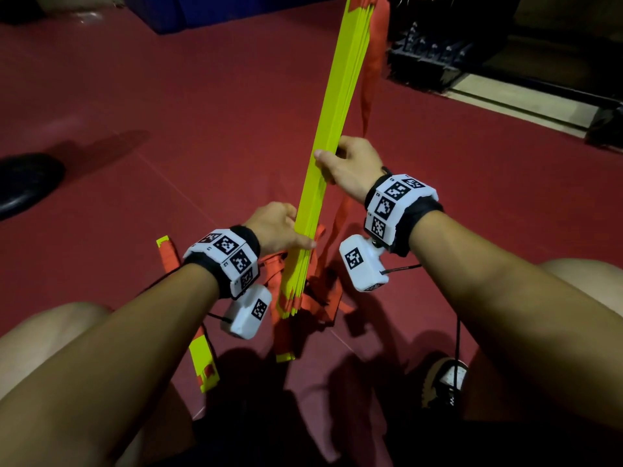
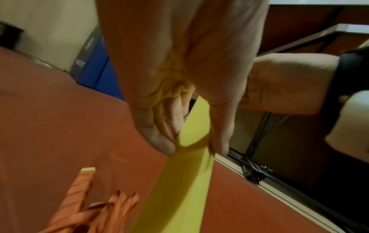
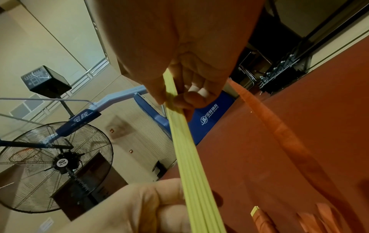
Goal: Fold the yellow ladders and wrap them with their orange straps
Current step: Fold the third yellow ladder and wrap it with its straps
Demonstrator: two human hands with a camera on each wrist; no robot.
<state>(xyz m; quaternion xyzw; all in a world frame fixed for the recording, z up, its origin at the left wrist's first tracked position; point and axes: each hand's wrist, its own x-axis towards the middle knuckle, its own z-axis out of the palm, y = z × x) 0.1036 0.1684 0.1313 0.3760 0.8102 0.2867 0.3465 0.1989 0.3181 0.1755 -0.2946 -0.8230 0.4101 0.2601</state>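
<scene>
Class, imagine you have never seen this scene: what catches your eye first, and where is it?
First, the bright stack of yellow slats, standing nearly upright at the centre over the red floor. The left hand grips it low down and the right hand higher up. Orange straps hang beside the stack and lie bunched at its foot.

You face a dark red floor [image 1: 168, 96] (dimly lit), blue padding [image 1: 209, 8] ahead, a big fan [image 3: 55, 165] beside a cream wall [image 3: 60, 39].

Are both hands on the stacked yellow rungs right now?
Yes: in the head view the left hand grips the stacked yellow rungs low down and the right hand grips them higher up.
</scene>
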